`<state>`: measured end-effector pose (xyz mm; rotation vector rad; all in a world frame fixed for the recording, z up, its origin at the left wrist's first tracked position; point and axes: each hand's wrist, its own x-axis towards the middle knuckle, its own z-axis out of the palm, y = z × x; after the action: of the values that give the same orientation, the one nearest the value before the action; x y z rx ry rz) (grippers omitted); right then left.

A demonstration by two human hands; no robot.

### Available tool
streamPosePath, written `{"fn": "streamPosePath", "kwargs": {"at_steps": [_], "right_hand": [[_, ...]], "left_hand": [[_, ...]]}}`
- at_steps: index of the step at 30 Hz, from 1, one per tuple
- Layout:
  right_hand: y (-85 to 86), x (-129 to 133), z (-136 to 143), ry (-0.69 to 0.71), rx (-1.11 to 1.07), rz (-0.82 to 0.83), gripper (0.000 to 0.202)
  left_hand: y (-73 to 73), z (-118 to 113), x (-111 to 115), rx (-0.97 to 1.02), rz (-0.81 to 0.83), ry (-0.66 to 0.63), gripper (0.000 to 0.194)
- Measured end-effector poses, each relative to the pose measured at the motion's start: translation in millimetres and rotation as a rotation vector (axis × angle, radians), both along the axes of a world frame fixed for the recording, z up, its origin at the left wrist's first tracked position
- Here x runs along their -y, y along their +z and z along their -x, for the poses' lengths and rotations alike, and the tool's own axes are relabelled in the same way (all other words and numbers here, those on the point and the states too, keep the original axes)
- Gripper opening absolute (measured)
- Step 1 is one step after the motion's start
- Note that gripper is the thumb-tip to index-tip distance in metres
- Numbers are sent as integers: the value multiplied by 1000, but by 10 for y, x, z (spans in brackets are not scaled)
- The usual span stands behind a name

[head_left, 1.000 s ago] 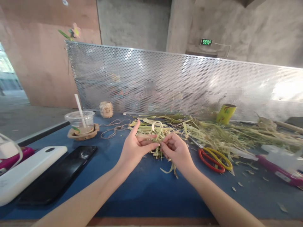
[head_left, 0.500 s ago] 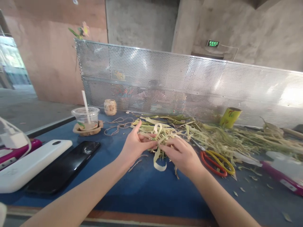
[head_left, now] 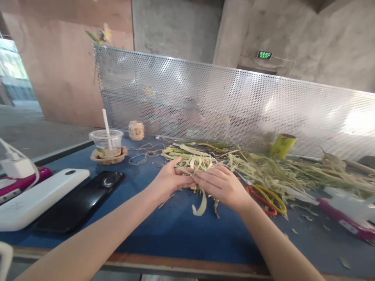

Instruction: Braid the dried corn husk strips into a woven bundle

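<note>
Blue tabletop (head_left: pixel 187 238) across lower frame, brown front edge (head_left: pixel 175 264) along bottom; dry leafy stalks (head_left: pixel 263 168) spread over centre right; perforated metal screen (head_left: pixel 170 86) behind, spanning middle; pinkish panel (head_left: pixel 73 66) upper left, bare concrete wall (head_left: pixel 175 31) upper centre, lit green exit sign (head_left: pixel 264 55) upper right; left hand (head_left: pixel 166 180) and right hand (head_left: pixel 224 185) meet just below frame centre, fingertips closed on pale plant strips (head_left: pixel 201 207), one curled end hanging

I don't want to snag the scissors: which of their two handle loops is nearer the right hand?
The red loop: it lies right beside the wrist of the right hand, while the yellow loop sits farther right in the picture.
</note>
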<state>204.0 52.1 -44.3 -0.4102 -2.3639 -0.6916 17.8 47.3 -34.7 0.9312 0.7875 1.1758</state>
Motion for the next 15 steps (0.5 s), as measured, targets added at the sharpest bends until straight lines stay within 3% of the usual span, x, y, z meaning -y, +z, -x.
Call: {"fn": "streamPosePath", "kwargs": {"at_steps": [3,8,12,15], "right_hand": [[-81,-19,50,23,-179,148,23],[-158,-31,206,-146,-624,625,2],[-175,-60,261,-98,-854,979,7],[-188,-87,254,-38,-983,1140,13]], "left_hand": [[-39,-7,-7,-42,-78,3,112],[-117,14,-9,-239,-384,29,115],[-145,20,-4,-305,-432,40,115],[-136,10,15,-304,-433,24,118]]}}
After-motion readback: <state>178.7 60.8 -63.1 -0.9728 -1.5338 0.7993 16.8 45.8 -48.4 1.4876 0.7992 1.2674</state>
